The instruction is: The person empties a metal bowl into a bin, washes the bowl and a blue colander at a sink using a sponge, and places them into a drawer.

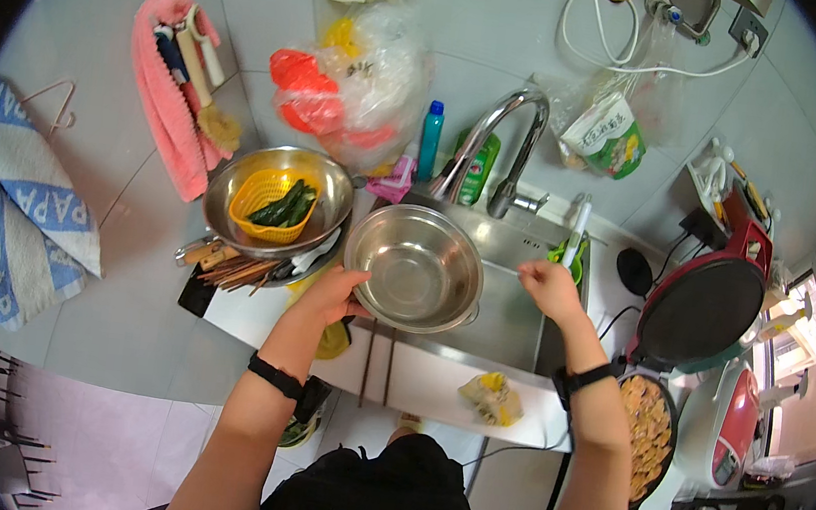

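My left hand [336, 294] grips the near left rim of a stainless steel bowl [414, 267], tilted a little over the left part of the sink [507, 312]. Nothing solid shows inside the bowl. My right hand [549, 290] is raised over the sink's right side, its fingers curled together; whether it holds something small I cannot tell. Behind the bowl stands a chrome faucet [517, 162]. To the left, a larger metal bowl [222, 196] holds a yellow plastic basket [253, 192] with dark green cucumber pieces [285, 207].
Two chopsticks [378, 365] and a crumpled bag [493, 398] lie on the counter's near edge. Wooden chopsticks [240, 271] rest at left. Right of the sink are an open electric griddle [703, 311], a pan of food pieces [643, 433] and a rice cooker [717, 426].
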A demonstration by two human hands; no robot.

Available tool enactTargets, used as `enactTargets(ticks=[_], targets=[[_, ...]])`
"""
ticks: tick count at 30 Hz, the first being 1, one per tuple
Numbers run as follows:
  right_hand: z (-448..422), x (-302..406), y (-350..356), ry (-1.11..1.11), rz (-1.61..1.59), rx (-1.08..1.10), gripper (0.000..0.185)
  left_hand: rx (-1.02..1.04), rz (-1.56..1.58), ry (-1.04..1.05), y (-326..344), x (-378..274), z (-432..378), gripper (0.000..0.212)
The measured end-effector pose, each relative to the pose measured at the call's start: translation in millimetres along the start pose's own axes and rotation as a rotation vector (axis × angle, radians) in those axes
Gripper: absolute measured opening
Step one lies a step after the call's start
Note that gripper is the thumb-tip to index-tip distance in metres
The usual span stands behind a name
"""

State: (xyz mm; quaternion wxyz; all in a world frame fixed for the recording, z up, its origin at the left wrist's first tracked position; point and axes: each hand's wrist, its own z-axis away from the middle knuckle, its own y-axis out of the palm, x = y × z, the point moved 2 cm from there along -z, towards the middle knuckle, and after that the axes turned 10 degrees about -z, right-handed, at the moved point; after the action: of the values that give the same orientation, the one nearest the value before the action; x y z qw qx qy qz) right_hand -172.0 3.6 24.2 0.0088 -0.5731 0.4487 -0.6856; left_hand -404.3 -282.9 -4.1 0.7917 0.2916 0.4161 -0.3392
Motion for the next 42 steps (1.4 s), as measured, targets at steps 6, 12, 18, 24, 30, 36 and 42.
enactTargets(ticks=[6,12,18,24,30,36,42], targets=[[-118.3,-18.2,15.3,-0.064,0.506,-0.041,0.034,-0.155,-0.019,-0.039,25.6,-22.6,-38.7,0.037],[-179.9,-98.1,-4.6,0.147,0.969,0.155,0.049,-0.168,-0.097,-0.080,36.3,-32.8,-60.3,0.046],[-159.2,-75.5,16.0,0.240,0.981,0.028,0.043,-0.136,-0.035,-0.058,25.1,-16.3,-95.4,0.045],[-27.7,-17.6,98.0,-0.085,0.631,0.478,0.016,-0.100,0.093,-0.106,22.0,-12.9,-119.8,0.034],[75.1,41.6,196.2,-0.738,0.433,0.554,0.037,-0.063,0.129,-0.159,26.4,-14.4,-141.2,0.036],[86.1,55.8,267.5,-1.020,0.388,0.596,0.030,0.004,0.047,-0.211,27.5,-1.1,-149.2,0.035],[69.7,41.3,252.5,-0.893,0.475,0.743,0.011,0.027,0.025,-0.229,32.1,-6.8,-140.4,0.033]])
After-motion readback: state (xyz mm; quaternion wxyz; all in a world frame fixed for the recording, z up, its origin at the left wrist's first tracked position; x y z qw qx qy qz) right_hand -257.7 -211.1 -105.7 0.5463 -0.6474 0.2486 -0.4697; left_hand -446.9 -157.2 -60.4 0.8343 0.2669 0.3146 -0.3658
